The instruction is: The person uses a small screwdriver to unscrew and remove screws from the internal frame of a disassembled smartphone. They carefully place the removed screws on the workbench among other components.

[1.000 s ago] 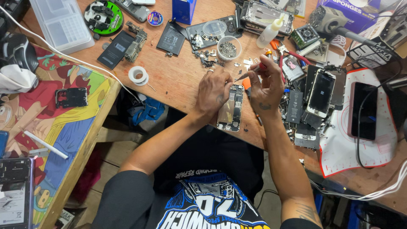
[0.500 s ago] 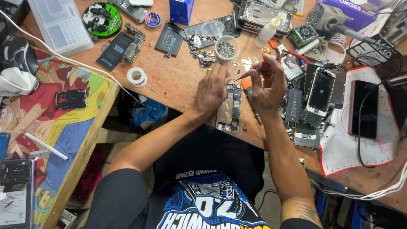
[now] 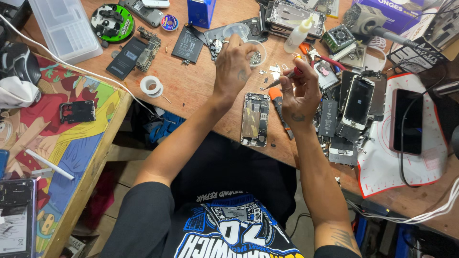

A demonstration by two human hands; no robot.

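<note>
The left hand (image 3: 235,64) has been lifted off the opened phone (image 3: 255,119) and moved up the counter (image 3: 196,86) to the small clear dish (image 3: 255,54) of screws, where its fingers are curled over the rim; whether a screw is pinched cannot be told. The right hand (image 3: 300,93) has stayed closed around a thin screwdriver (image 3: 282,80), tip pointing left. It is judged that a screw is being fetched for the phone.

The phone lies free near the counter's front edge, between the two forearms, back open, its metal frame and boards exposed. An orange-handled tool (image 3: 279,102) lies just beside it. The counter is worn brown wood, strewn with flat black batteries, a white tape roll (image 3: 151,86) and a soft plastic bottle (image 3: 299,33).
</note>
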